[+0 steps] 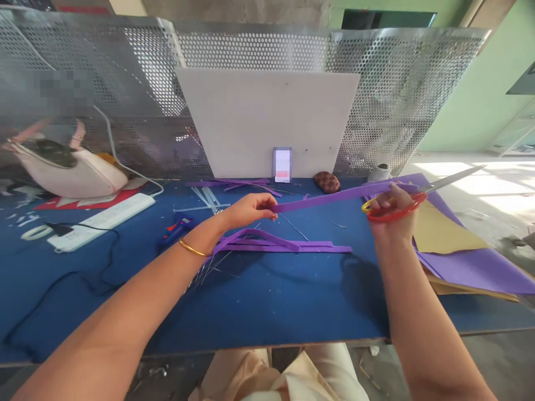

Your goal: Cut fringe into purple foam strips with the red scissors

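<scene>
A long purple strip (334,197), felt or foam by its look, is stretched between my hands above the blue table. My left hand (254,210) pinches its left end between thumb and fingers. Around the red and yellow handles of a pair of scissors (418,207) my right hand (392,205) is closed, and the strip's other end runs to these fingers. The blades point up and to the right. Below the strip, several cut purple strips (292,245) lie on the table, with thin wires (209,270) beside them, partly behind my left forearm.
Purple and tan sheets (472,267) are stacked at the right. A phone (282,165) leans on a white board (271,122) at the back, near a checkered brown object (327,182). To the left are a glue gun (178,231), a power strip (102,223) and a pale handbag (69,170).
</scene>
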A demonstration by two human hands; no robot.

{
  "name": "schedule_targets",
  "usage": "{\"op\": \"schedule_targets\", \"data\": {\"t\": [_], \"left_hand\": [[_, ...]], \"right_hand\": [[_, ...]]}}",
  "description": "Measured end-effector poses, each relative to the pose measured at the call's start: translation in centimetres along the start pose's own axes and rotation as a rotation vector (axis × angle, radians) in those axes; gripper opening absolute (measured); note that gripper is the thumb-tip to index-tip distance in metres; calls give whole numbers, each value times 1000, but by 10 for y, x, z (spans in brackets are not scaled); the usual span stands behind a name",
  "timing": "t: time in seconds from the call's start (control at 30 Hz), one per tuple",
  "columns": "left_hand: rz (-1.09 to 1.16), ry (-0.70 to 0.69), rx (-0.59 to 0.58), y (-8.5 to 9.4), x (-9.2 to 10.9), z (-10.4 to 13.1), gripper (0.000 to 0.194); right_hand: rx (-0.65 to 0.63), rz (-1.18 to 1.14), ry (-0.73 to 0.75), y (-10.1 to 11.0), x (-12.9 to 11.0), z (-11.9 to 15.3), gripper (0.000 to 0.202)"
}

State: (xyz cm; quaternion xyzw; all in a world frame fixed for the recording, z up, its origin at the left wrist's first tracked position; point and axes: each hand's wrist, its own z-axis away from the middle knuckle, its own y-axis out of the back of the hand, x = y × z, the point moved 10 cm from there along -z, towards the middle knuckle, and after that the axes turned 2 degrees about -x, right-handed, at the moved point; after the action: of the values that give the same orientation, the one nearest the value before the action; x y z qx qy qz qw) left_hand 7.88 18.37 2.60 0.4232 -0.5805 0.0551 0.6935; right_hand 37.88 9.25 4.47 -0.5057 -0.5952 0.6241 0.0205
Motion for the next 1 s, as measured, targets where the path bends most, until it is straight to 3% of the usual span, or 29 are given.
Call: {"op": "schedule_targets", "data": {"t": [0.1, 0.23, 0.37, 0.5, 0.67, 0.87, 1.0], "left_hand": [[-220, 16, 46, 6, -2, 1, 34], [-697, 175, -76, -4, -32, 15, 52], [-1036, 215, -203, -28, -46, 33, 35], [-1082, 158, -240, -47, -33, 39, 13], [-1019, 178, -204, -42, -17, 37, 22], [-879, 266, -211, -44, -24, 34, 15], [-938, 171, -246, -40, -16, 25, 28]], "right_hand": [[-10, -58, -16, 3, -1, -3, 26], [-15, -142, -40, 8, 0, -7, 30], [-21, -185, -74, 9, 3, -9, 29], [-27, -219, -79, 11, 0, -11, 30], [0, -246, -72, 18, -9, -20, 27], [37, -248, -91, 26, -7, -22, 31], [34, -191, -93, 27, -6, -23, 33]]}}
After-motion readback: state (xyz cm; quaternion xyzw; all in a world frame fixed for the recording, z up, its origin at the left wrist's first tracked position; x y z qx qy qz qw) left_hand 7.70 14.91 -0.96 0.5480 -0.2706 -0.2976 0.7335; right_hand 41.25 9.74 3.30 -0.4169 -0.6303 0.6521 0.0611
